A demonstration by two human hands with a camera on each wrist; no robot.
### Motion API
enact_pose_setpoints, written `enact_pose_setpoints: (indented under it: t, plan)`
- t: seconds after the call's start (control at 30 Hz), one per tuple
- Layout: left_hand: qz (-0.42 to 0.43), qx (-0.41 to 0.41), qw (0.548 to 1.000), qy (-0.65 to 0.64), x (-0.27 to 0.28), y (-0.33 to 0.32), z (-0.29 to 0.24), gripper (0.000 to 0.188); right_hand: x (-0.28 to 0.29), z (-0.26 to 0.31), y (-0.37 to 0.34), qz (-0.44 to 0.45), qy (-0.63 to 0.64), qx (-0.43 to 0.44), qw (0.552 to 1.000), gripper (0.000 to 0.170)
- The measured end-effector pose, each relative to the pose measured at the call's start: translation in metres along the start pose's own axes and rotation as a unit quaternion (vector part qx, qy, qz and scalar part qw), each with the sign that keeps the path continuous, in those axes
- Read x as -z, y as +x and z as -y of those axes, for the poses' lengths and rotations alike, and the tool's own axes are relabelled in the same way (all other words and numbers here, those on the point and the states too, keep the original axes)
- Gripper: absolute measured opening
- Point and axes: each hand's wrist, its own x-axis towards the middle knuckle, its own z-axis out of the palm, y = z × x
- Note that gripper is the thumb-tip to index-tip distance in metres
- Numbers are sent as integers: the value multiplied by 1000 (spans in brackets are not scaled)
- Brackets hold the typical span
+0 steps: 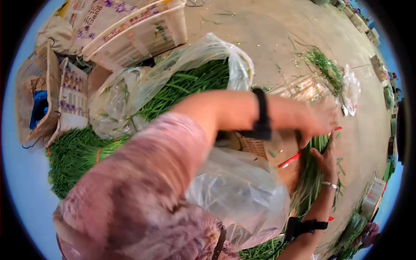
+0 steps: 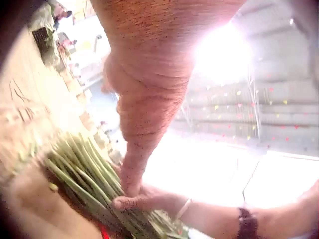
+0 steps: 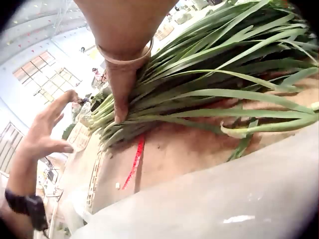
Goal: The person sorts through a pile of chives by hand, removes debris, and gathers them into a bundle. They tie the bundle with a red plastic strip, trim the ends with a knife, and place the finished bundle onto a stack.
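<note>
A bunch of long green stalks (image 1: pixel 307 177) lies on a brown board, with pale ends together at the top in the head view. My right hand (image 1: pixel 326 159), with a bracelet at its wrist, grips the bunch near those ends; its thumb presses on the stalks (image 3: pixel 184 94) in the right wrist view. My left hand (image 1: pixel 318 121), blurred in the head view, is over the pale ends. In the right wrist view the left hand (image 3: pixel 42 134) is beside the ends, fingers spread and holding nothing. A red strip (image 1: pixel 291 160) runs out from under the bunch.
A clear plastic bag (image 1: pixel 240 190) covers the near side. Behind my left arm are an open bag of greens (image 1: pixel 197 82) and white crates (image 1: pixel 138 41). A tied green bundle (image 1: pixel 73 156) lies at the left. Loose greens (image 1: pixel 323 65) and a plastic bag (image 1: pixel 350 91) are on the floor.
</note>
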Motion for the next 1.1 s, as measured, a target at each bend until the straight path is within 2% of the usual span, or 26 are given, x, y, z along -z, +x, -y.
enact_pose_setpoints:
  t: [0.03, 0.1, 0.13, 0.17, 0.2, 0.23, 0.27, 0.3, 0.37, 0.4, 0.43, 0.5, 0.53, 0.6, 0.63, 0.67, 0.7, 0.73, 0.77, 0.83, 0.9, 0.93, 0.97, 1.03, 1.07, 1.1]
  plan:
    - [-52, -52, 993, -88, 7, -27, 19, 88, 4, 7, 0, 8, -11, -22, 1000, 108]
    - [-141, 45, 948, -283, -2, -114, 45, 67, 5, 7, -1, -4, -71, -10, 997, 103]
    - [-123, 164, 918, -339, 1, -164, 52, 52, 5, 4, -2, -10, -86, -6, 996, 102]
    - [-48, 298, 897, -323, -3, -215, 60, 51, 6, 5, -3, -17, -103, 0, 995, 102]
    - [-71, 358, 886, -286, -24, -267, 63, 37, 9, 10, -4, -10, -101, 4, 995, 102]
    - [19, 440, 868, -229, -46, -324, 60, 28, 14, 17, -7, -10, -122, -10, 992, 99]
    - [2, 467, 853, -232, -69, -377, 42, 30, 17, 23, -10, -10, -143, -24, 989, 97]
    - [70, 570, 768, -285, -108, -430, 30, 27, 19, 30, -14, -1, -145, -21, 989, 97]
    - [147, 676, 676, -254, -150, -483, -16, 32, 24, 45, -22, -70, -171, -9, 983, 90]
    - [106, 708, 654, -244, -163, -487, -39, 44, 25, 53, -29, -81, -177, -17, 981, 80]
    - [67, 738, 629, -235, -174, -490, -60, 56, 24, 57, -35, -78, -181, -15, 980, 80]
    - [47, 773, 603, -191, -194, -483, -82, 79, 19, 61, -48, -85, -226, -49, 969, 72]
    - [89, 799, 542, -246, -196, -480, -83, 95, 17, 61, -56, -83, -231, -46, 968, 72]
    - [71, 811, 523, -252, -218, -485, -90, 95, 12, 59, -73, -53, -147, -95, 983, 66]
    - [54, 823, 506, -254, -232, -487, -90, 95, 10, 60, -80, -54, -153, -96, 982, 66]
    - [47, 799, 511, -313, -241, -491, -89, 97, 6, 67, -89, -51, -127, -100, 985, 66]
    - [50, 797, 510, -319, -244, -492, -89, 97, 2, 78, -98, -46, -101, -107, 988, 65]
    - [43, 787, 551, -273, -247, -494, -89, 99, 1, 90, -104, -36, -101, -156, 982, 65]
    - [35, 775, 589, -225, -249, -495, -87, 100, 1, 88, -109, -35, -104, -157, 981, 65]
    - [55, 765, 595, -240, -253, -500, -77, 103, 1, 78, -122, -47, -57, -182, 981, 64]
    - [66, 764, 564, -307, -235, -492, -71, 103, 5, 83, -127, -42, -54, -200, 977, 62]
    - [70, 779, 513, -353, -218, -481, -73, 99, 6, 86, -128, -60, -35, -207, 976, 59]
    - [70, 778, 515, -352, -222, -476, -78, 99, 5, 88, -127, -79, -13, -213, 974, 57]
    - [62, 812, 522, -254, -236, -472, -91, 95, 3, 85, -126, -86, -8, -197, 977, 55]
    - [29, 823, 499, -270, -224, -467, -92, 86, 2, 85, -127, -88, -5, -180, 980, 53]
    - [32, 823, 497, -272, -225, -471, -94, 86, 1, 86, -127, -85, -6, -183, 979, 53]
